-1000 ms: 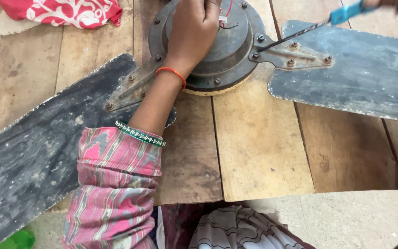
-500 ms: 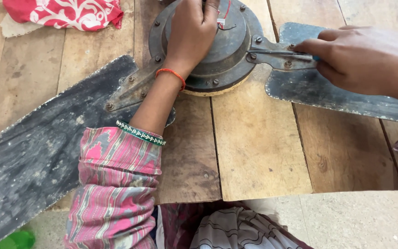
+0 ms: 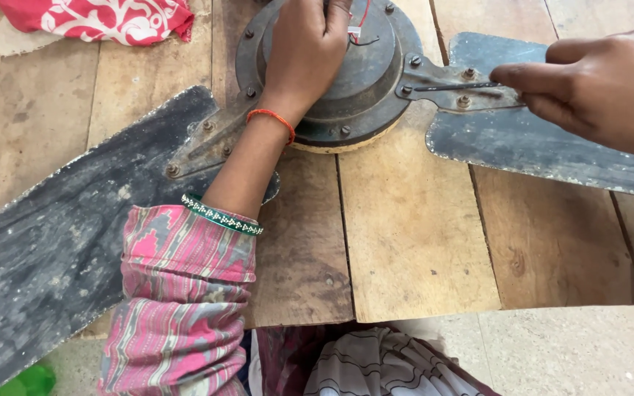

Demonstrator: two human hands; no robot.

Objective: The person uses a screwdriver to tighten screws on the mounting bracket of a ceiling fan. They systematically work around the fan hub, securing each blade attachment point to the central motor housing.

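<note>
A dusty dark ceiling fan lies on a wooden board (image 3: 405, 242). My left hand (image 3: 306, 51) presses down on its round motor housing (image 3: 376, 81), fingers curled over the top near thin red and white wires (image 3: 357, 26). My right hand (image 3: 596, 84) comes in from the right and grips a screwdriver. The thin shaft (image 3: 456, 86) lies along the metal bracket (image 3: 434, 73) of the right blade (image 3: 552, 154), tip pointing at the motor. The handle is hidden inside the hand. The left blade (image 3: 60, 242) runs under my forearm.
A red and white patterned cloth (image 3: 104, 18) lies at the board's far left corner. Below the board's near edge are a concrete floor (image 3: 566, 352), my striped clothing, and something green (image 3: 27, 381) at the bottom left.
My right hand came down from the top right corner with the screwdriver onto the right blade bracket, then drew back to the right. My left hand stayed on the motor.
</note>
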